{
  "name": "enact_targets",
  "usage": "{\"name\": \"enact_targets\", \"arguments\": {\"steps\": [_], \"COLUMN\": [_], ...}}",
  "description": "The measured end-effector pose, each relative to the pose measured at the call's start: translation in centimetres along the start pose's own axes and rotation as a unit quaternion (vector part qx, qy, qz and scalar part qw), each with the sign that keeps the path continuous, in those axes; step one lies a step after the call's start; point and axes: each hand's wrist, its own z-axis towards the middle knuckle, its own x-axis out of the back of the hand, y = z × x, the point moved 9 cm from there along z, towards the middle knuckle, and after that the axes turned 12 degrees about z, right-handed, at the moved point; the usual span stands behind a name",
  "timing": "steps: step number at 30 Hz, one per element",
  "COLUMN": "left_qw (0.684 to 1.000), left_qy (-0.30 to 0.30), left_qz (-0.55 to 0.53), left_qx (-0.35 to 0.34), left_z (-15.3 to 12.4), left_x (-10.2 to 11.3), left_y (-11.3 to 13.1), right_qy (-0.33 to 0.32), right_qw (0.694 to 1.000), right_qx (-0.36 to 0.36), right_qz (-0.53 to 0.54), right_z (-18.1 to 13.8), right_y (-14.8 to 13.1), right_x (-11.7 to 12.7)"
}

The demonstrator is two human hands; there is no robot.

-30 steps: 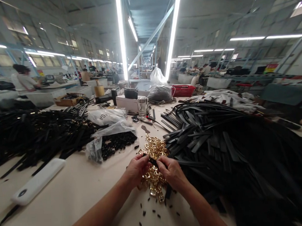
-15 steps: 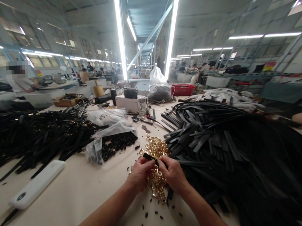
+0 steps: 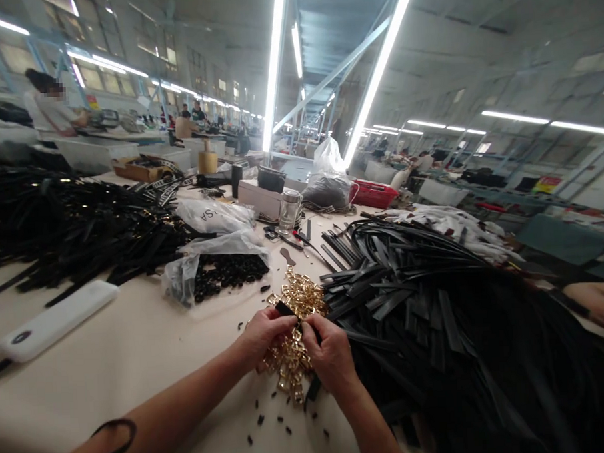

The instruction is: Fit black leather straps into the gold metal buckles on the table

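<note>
Hands [image 3: 331, 351] now closer together on the black strip [image 3: 284, 309]

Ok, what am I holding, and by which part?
A black strip, pinched near its end by the left grip; the right grip apparently holds it too, exact spot hidden.

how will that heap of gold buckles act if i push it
The gold buckles would probably scatter rather than move as one, since they lie loosely heaped. Their open frames might catch on one another. They look flat and angular, so they seem likelier to slide than roll.
</note>
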Motion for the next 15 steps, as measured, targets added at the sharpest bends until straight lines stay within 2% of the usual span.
{"name": "enact_targets", "arguments": {"steps": [4,8,12,15], "left_qw": [1.000,0.998,0.996,0.995], "left_qy": [-0.012,-0.033,-0.059,-0.065], "left_qz": [-0.020,-0.040,-0.055,-0.057], "left_qx": [0.000,0.027,0.050,0.056], "left_z": [-0.1,-0.6,-1.3,-1.4], "left_x": [-0.1,-0.8,-1.7,-1.9], "left_y": [0.4,0.7,0.8,0.6], "right_qy": [-0.026,-0.056,-0.056,-0.042], "right_qw": [0.999,0.993,0.985,0.987], "right_qx": [-0.009,-0.051,-0.099,-0.101], "right_qz": [0.023,0.088,0.128,0.120], "right_z": [0.1,0.0,-0.3,-0.2], "right_y": [0.1,0.9,1.8,1.8], "right_x": [-0.4,-0.9,-1.1,-0.8]}}
